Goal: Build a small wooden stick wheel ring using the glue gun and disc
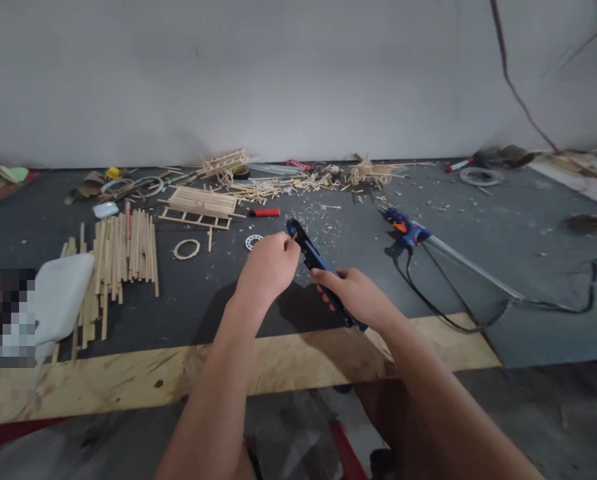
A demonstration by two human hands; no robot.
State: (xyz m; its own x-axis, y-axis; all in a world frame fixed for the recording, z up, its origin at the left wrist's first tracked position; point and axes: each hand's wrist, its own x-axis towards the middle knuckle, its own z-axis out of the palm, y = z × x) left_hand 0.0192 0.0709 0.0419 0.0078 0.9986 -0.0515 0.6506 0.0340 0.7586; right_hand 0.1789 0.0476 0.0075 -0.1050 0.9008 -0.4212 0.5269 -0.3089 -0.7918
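A long dark blue hand tool, which looks like a cutter [323,260], points up and to the left over the dark tabletop. My right hand [361,293] is closed around its handles, fingers wrapped underneath. At the tool's head my left hand [269,261] is closed in a pinch. A small tip of thin wooden stick [295,236] seems to show by its fingertips; the rest is hidden. Just behind the left hand lies a white ring with holes [253,241]. A red cylinder [265,213] and scattered wood bits [328,208] lie beyond the tool.
Bundled wooden sticks [125,250] lie left, beside a white device [65,293]. A slatted wooden model [201,203] and a stick ring [186,249] are nearby. On the right, a blue glue gun [405,227] trails a cable. A wooden board [143,377] edges the table.
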